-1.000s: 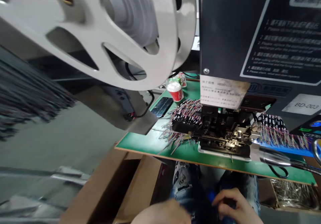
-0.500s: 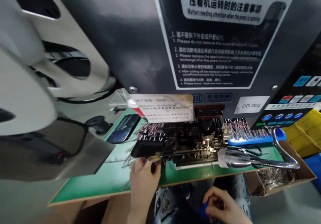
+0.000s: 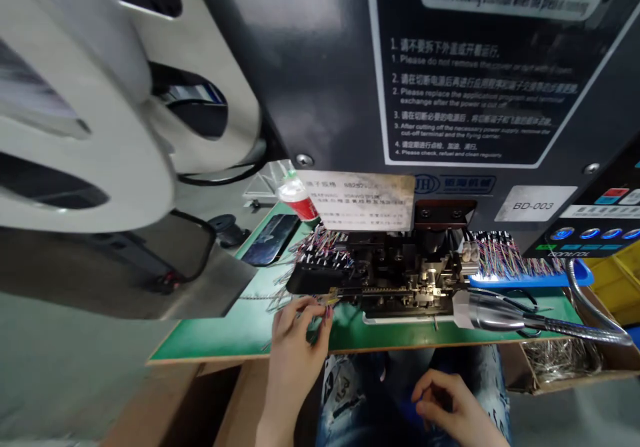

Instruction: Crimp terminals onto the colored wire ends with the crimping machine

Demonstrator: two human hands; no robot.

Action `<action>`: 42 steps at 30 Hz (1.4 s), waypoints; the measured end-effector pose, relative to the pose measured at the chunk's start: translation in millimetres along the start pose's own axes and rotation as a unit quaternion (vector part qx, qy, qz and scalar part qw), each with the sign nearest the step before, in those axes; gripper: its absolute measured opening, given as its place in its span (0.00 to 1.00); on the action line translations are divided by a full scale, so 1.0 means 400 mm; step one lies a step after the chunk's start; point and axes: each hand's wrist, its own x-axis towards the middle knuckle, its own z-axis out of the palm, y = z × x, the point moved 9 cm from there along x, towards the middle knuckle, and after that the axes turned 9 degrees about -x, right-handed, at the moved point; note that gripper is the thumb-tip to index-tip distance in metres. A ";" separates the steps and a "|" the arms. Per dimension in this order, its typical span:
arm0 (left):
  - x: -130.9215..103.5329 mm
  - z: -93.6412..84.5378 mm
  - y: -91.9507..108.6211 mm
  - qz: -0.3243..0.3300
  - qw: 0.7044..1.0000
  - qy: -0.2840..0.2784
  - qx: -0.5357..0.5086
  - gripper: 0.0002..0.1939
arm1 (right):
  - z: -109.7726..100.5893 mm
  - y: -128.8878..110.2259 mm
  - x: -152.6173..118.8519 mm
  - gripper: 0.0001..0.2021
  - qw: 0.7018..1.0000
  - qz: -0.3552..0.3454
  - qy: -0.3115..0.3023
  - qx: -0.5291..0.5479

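Note:
My left hand (image 3: 299, 337) is over the green table at the left end of the press's crimping tool. Its thumb and fingertips are pinched together on thin wires (image 3: 328, 312), whose coloured ends show at the tips. Just beyond it, a bundle of wires (image 3: 325, 250) lies behind a dark plate (image 3: 313, 280). Low over the lap, my right hand (image 3: 450, 400) has its fingers curled in; whatever they hold, if anything, is hidden. A blue patch shows behind those fingers. The crimping tool (image 3: 425, 287) is lit and stands between and beyond the hands.
The grey press housing (image 3: 320, 87) fills the upper view. A lamp on a bendable neck (image 3: 493, 312) reaches in from the right. Behind it is a blue tray (image 3: 530, 279) of wires. A phone (image 3: 270, 239) and red-labelled bottle (image 3: 300, 200) are at left. A carton (image 3: 520, 370) stands at lower right.
The view has shifted, bringing the bottle into sight. My left hand has come out from beside the dark plate, nearer the table's front edge, fingertips now visible. My right hand stays curled over the lap.

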 end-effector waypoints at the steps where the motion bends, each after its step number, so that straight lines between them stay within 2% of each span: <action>1: -0.006 -0.009 0.007 -0.004 1.000 -0.006 -0.028 0.09 | 0.004 0.003 0.001 0.25 1.000 0.001 0.000 -0.001; 5: -0.046 -0.017 0.024 -0.058 0.990 -0.042 -0.119 0.09 | 0.018 -0.015 0.021 0.26 1.000 -0.013 0.017 -0.001; 9: -0.096 0.002 0.043 -0.132 0.972 -0.093 -0.172 0.09 | 0.052 -0.078 0.061 0.23 0.999 -0.035 -0.002 0.022; 13: -0.125 0.022 0.082 -0.153 0.951 -0.151 -0.223 0.10 | 0.079 -0.138 0.102 0.22 0.996 -0.062 -0.011 0.062; 17: -0.117 0.014 0.111 -0.121 0.960 -0.130 -0.217 0.09 | 0.089 -0.166 0.137 0.21 0.993 -0.079 0.000 0.091; 21: -0.107 0.012 0.132 -0.088 0.964 -0.114 -0.222 0.09 | 0.088 -0.211 0.166 0.17 0.990 -0.138 0.036 0.001; 24: -0.104 0.011 0.136 -0.087 0.958 -0.120 -0.246 0.09 | 0.089 -0.215 0.187 0.15 0.988 -0.140 0.073 -0.007; 28: -0.110 0.004 0.101 -0.139 0.951 -0.125 -0.246 0.12 | 0.086 -0.197 0.204 0.13 0.984 -0.126 0.129 0.007; 32: -0.123 -0.001 0.051 -0.176 0.947 -0.119 -0.240 0.13 | 0.098 -0.201 0.209 0.11 0.983 -0.129 0.129 0.001; 35: -0.115 -0.020 0.011 -0.166 0.968 -0.061 -0.176 0.11 | 0.108 -0.211 0.199 0.09 0.985 -0.133 0.113 -0.001; 37: -0.099 -0.035 -0.003 -0.136 0.985 -0.018 -0.103 0.10 | 0.110 -0.212 0.181 0.07 0.985 -0.138 0.101 -0.002; 39: -0.082 -0.039 -0.001 -0.097 0.995 -0.003 -0.035 0.09 | 0.103 -0.206 0.156 0.06 0.984 -0.146 0.094 0.025; 42: -0.071 -0.054 0.026 -0.056 0.998 0.016 0.022 0.09 | 0.076 -0.174 0.119 0.05 0.977 -0.138 0.091 0.135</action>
